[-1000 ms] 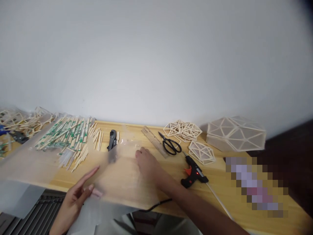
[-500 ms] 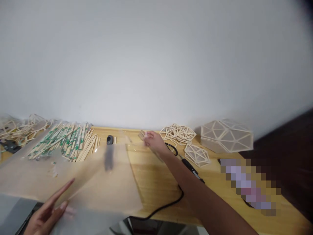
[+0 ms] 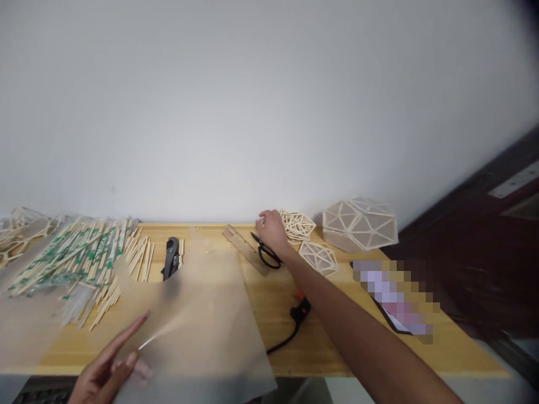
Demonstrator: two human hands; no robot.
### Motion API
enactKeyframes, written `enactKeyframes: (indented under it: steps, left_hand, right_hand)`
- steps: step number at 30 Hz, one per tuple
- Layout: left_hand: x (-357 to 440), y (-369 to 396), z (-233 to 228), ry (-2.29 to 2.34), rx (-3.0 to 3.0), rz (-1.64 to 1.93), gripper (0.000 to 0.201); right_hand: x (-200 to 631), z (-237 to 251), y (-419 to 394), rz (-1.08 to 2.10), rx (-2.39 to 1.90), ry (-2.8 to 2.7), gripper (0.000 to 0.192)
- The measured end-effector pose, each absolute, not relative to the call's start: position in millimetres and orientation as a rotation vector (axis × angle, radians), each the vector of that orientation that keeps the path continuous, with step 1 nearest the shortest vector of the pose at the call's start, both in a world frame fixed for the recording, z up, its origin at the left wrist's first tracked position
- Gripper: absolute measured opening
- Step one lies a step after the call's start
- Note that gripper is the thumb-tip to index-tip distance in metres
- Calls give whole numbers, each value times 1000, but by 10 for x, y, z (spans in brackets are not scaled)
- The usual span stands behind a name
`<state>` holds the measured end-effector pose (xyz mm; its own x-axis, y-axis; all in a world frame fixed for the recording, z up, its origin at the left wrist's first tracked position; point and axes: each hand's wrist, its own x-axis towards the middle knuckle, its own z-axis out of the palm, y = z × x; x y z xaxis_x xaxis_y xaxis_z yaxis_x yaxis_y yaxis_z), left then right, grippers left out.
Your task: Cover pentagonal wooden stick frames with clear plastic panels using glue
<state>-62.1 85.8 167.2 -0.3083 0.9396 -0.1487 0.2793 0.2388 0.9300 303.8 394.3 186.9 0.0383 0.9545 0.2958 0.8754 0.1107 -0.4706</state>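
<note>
At the lower left, my left hand (image 3: 107, 367) grips the near edge of a translucent sheet (image 3: 214, 331). Thumb and index finger lie over the sheet, while other fingers show dimly through it. My right hand (image 3: 273, 227) reaches to the back of the table, its fingers loosely bent and nothing visible in them. Just below its wrist are black-handled scissors (image 3: 269, 257). Close on its right lies a pile of thin wooden lattice frames (image 3: 300, 225). A clear ruler (image 3: 244, 248) rests to its left.
A covered wooden-frame polyhedron (image 3: 360, 227) stands at the back right, behind a flat covered frame (image 3: 319, 258). Green-printed wrapped sticks (image 3: 99, 247), loose sticks (image 3: 145, 258) and a dark grey tool (image 3: 170, 258) lie left. A black corded tool (image 3: 300, 308) and a pixelated object (image 3: 391, 300) lie right.
My right hand has moved from the ruler's end rightward to the lattice frames, uncovering the ruler and scissors. My left hand keeps the sheet, which has shifted and uncovers more of the grey tool.
</note>
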Motion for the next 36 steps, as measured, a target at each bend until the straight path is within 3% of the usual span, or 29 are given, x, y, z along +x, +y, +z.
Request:
enactKeyframes:
  steps: [7, 15, 28, 36]
  left_hand:
    - [-241, 1340, 1689, 1455, 1250, 1034, 83]
    - [-221, 1414, 1631, 1419, 1250, 1063, 79]
    - [-167, 1390, 1794, 1440, 1264, 1050, 84]
    - [-194, 1353, 1722, 1486, 1259, 1080, 77]
  right_hand:
    - [3443, 2088, 4055, -47, -1953, -2142, 36]
    - [3339, 2055, 4136, -15, -2052, -2234, 38]
    - [3572, 2237, 3879, 573, -1676, -1853, 22]
    - [3449, 2186, 3148, 1084, -1206, -1461, 52]
